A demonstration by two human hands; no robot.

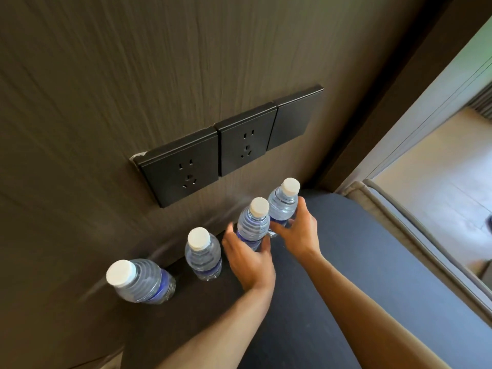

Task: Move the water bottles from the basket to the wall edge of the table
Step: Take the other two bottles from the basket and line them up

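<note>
Both hands grip upright bottles at the wall: left hand holds one bottle, right hand its neighbour.

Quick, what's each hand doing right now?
Left hand: closed around the third bottle in the row by the wall.
Right hand: closed around the last bottle, nearest the table's end.

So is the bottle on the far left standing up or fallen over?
Standing up. The leftmost bottle has its white cap on top and its base on the table by the wall; the wide lens makes it look tilted.
</note>
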